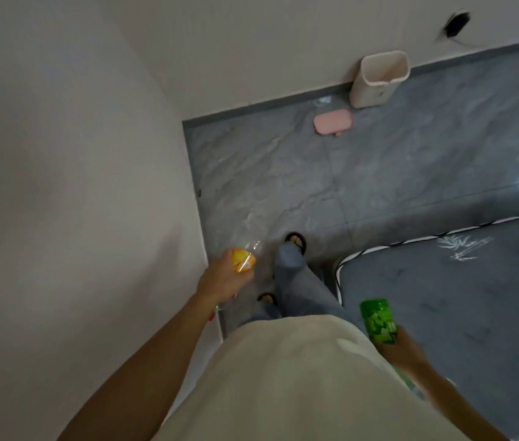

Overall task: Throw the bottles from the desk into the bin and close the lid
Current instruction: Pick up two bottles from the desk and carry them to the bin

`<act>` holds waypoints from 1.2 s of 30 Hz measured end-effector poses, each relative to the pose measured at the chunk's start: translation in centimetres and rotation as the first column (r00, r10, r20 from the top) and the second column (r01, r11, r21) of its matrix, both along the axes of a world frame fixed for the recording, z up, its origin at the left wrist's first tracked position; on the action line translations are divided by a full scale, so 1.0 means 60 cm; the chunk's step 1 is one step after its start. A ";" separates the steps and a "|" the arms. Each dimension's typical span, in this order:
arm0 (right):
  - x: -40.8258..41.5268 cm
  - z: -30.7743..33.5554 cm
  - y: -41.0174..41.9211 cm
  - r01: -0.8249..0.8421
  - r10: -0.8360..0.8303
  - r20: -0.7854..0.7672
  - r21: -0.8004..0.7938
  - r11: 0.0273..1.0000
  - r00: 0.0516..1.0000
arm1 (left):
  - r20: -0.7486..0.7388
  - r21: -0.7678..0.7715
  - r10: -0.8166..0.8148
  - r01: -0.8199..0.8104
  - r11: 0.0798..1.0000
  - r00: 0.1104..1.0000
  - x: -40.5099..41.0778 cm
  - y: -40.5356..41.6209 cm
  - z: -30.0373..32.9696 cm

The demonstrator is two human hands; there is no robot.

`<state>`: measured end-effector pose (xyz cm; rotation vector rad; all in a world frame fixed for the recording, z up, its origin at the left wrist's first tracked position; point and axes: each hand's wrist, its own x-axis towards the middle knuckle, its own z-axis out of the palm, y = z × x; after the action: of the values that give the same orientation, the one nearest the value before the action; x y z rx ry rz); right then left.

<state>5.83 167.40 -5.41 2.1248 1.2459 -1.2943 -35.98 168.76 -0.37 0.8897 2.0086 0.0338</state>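
Observation:
My left hand [220,280] grips a clear bottle with an orange label [245,260], held low beside the left wall. My right hand [406,346] holds a green bottle [378,320] over the edge of the mattress. Far ahead, a pale open bin [379,79] stands on the floor against the back wall. Its pink lid [333,121] lies flat on the tiles just in front and left of the bin. Both bottles are well short of the bin.
A grey patterned mattress [458,297] fills the lower right. A white wall [76,186] runs along the left. Grey marble tiles [283,186] stretch between me and the bin. My feet in dark sandals [296,241] stand on the tiles. A black socket [457,24] is on the back wall.

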 end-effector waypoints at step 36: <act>0.119 0.038 0.727 0.656 -0.654 -0.043 0.038 0.754 0.755 | 0.038 -0.061 -0.573 0.574 0.817 0.819 0.209 1.052 -0.041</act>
<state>12.96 211.04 -3.16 2.7207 0.5206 -1.5573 -23.43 231.86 -2.83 1.4107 1.6359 -0.3674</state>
